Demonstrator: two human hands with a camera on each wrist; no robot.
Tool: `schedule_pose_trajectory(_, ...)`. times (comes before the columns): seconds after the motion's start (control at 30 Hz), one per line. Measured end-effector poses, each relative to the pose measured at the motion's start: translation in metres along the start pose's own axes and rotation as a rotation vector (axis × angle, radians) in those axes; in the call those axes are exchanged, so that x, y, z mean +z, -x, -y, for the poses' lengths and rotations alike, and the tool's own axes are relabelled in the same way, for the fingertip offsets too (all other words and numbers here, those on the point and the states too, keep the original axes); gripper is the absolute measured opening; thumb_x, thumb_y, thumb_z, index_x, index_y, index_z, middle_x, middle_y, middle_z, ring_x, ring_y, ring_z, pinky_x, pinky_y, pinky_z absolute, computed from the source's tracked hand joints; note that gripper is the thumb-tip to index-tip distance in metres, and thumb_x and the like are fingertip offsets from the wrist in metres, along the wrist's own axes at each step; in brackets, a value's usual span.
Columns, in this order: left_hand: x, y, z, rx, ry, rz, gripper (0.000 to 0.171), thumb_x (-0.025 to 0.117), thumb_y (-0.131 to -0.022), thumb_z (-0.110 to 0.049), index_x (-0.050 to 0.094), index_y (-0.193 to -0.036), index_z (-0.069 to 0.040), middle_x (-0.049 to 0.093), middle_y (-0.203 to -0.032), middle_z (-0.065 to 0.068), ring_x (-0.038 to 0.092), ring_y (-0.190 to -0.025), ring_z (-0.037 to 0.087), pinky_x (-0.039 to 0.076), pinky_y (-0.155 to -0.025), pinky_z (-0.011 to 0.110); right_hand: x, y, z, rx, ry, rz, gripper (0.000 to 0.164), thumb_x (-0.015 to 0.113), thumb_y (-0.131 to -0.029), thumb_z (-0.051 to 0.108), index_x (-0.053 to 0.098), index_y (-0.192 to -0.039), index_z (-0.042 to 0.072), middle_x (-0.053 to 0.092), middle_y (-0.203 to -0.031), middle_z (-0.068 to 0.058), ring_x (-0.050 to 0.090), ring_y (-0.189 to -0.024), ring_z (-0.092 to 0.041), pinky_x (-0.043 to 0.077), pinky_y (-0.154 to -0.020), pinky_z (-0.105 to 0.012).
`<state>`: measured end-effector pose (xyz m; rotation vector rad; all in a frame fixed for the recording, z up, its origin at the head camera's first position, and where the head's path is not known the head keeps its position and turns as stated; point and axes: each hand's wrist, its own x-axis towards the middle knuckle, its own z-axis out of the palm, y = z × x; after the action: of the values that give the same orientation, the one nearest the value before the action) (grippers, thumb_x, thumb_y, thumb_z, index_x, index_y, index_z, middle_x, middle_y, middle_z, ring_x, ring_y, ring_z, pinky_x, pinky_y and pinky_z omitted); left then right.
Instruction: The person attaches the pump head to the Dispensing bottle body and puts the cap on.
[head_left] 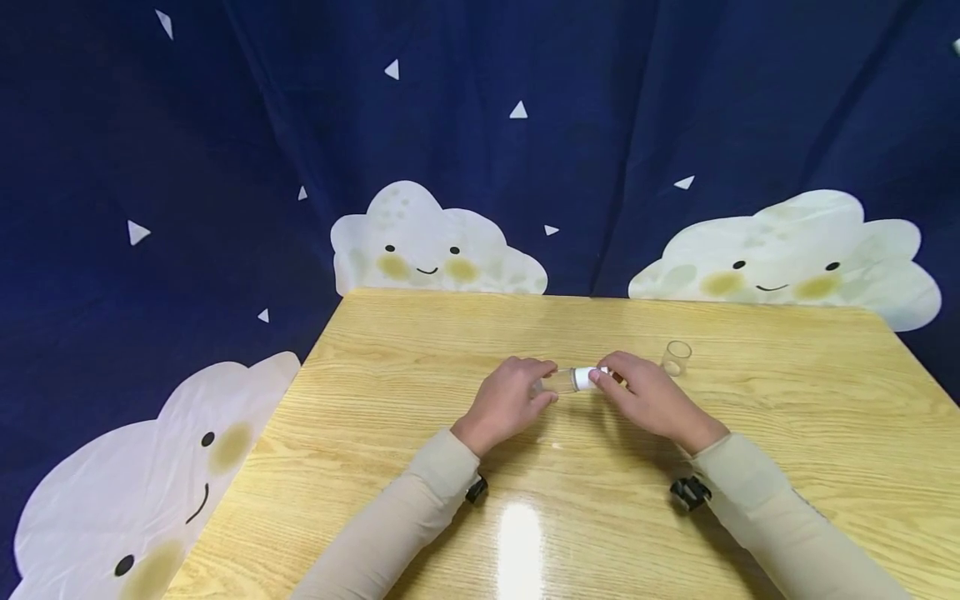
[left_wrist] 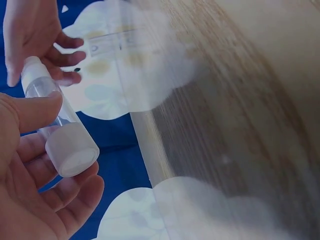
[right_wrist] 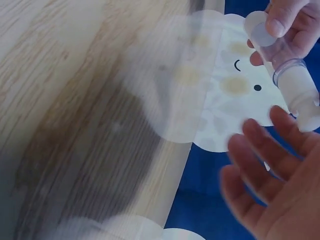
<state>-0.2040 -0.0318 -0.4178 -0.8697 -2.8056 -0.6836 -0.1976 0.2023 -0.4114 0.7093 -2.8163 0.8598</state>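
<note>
My left hand (head_left: 506, 400) holds a small clear bottle (head_left: 561, 382) on its side, thumb over the barrel and fingers beneath, as the left wrist view shows. A white band (left_wrist: 72, 150) wraps the base end. At the other end is a white pump top (right_wrist: 298, 92), pointing toward my right hand (head_left: 648, 396). That hand is right at the top, its thumb overlapping the white part in the head view. Its fingers (right_wrist: 262, 160) are spread and loosely bent in the right wrist view, slightly blurred; its thumb is out of that frame.
A clear cylindrical cap (head_left: 677, 358) stands on the wooden table (head_left: 420, 333) just beyond the right hand. Behind the table hangs a dark blue curtain (head_left: 465, 100) printed with smiling clouds and white triangles. A bright reflection lies on the tabletop near the front.
</note>
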Motion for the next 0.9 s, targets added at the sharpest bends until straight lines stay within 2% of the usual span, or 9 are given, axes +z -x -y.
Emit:
schedule_pose_trajectory(0.13, -0.0001, -0.0003, 0.0000, -0.002, -0.012, 0.006, 0.039, 0.072, -0.092, -0.027, 0.067, -0.127, -0.012, 0.072, -0.123, 0.003, 0.067, -0.108, 0.022, 0.056, -0.092, 0.032, -0.0018, 0.0015, 0.0003, 0.066, -0.028, 0.077, 0.040, 0.042, -0.107, 0.036, 0.059, -0.127, 0.007, 0.069, -0.102, -0.007, 0.060, -0.083, -0.014, 0.048, -0.071, -0.031)
schedule_pose_trajectory(0.2, 0.0000, -0.0004, 0.0003, -0.004, -0.012, 0.007, 0.039, 0.072, -0.092, -0.027, 0.067, -0.127, -0.013, 0.072, -0.123, 0.003, 0.067, -0.108, 0.021, 0.056, -0.092, 0.032, -0.0019, 0.0026, -0.0001, 0.070, -0.051, 0.079, 0.044, 0.043, -0.107, 0.036, 0.053, -0.136, 0.005, 0.069, -0.113, -0.010, 0.063, -0.091, -0.017, 0.050, -0.075, -0.033)
schedule_pose_trajectory(0.27, -0.0002, -0.0006, 0.0004, -0.007, -0.012, 0.006, 0.039, 0.072, -0.092, -0.028, 0.067, -0.127, -0.013, 0.072, -0.123, 0.002, 0.066, -0.108, 0.021, 0.056, -0.091, 0.031, -0.0015, 0.0032, -0.0004, 0.061, -0.076, 0.065, 0.045, 0.044, -0.106, 0.035, 0.051, -0.139, 0.005, 0.067, -0.120, -0.013, 0.065, -0.097, -0.021, 0.052, -0.078, -0.036)
schedule_pose_trajectory(0.43, -0.0011, -0.0009, 0.0001, -0.010, -0.020, 0.003, 0.037, 0.072, -0.092, -0.029, 0.067, -0.126, -0.015, 0.072, -0.122, 0.000, 0.067, -0.106, 0.020, 0.056, -0.088, 0.030, -0.0003, 0.0037, -0.0017, 0.026, -0.115, 0.006, 0.040, 0.045, -0.107, 0.029, 0.050, -0.139, 0.005, 0.064, -0.128, -0.015, 0.065, -0.104, -0.025, 0.053, -0.082, -0.037)
schedule_pose_trajectory(0.53, -0.0014, -0.0010, -0.0005, -0.004, -0.022, 0.005, 0.036, 0.071, -0.092, -0.029, 0.067, -0.126, -0.016, 0.072, -0.122, 0.000, 0.067, -0.106, 0.020, 0.056, -0.088, 0.030, -0.0005, 0.0042, -0.0017, -0.015, -0.111, -0.031, 0.038, 0.055, -0.102, 0.021, 0.051, -0.137, 0.005, 0.063, -0.128, -0.014, 0.063, -0.103, -0.025, 0.052, -0.080, -0.035)
schedule_pose_trajectory(0.67, -0.0021, -0.0012, -0.0011, -0.001, -0.024, 0.003, 0.036, 0.071, -0.093, -0.030, 0.067, -0.126, -0.016, 0.072, -0.122, 0.000, 0.067, -0.107, 0.019, 0.056, -0.089, 0.030, 0.0008, 0.0044, -0.0017, -0.077, -0.093, -0.073, 0.040, 0.067, -0.092, 0.009, 0.055, -0.130, 0.007, 0.065, -0.121, -0.011, 0.061, -0.096, -0.021, 0.050, -0.074, -0.034)
schedule_pose_trajectory(0.9, -0.0027, -0.0005, -0.0008, -0.011, -0.009, 0.005, 0.038, 0.072, -0.092, -0.029, 0.067, -0.127, -0.015, 0.072, -0.123, 0.002, 0.067, -0.106, 0.019, 0.056, -0.089, 0.030, 0.0046, 0.0029, -0.0002, -0.146, -0.062, -0.141, 0.034, 0.070, -0.087, -0.003, 0.060, -0.118, 0.008, 0.067, -0.110, -0.008, 0.061, -0.087, -0.016, 0.054, -0.067, -0.034)
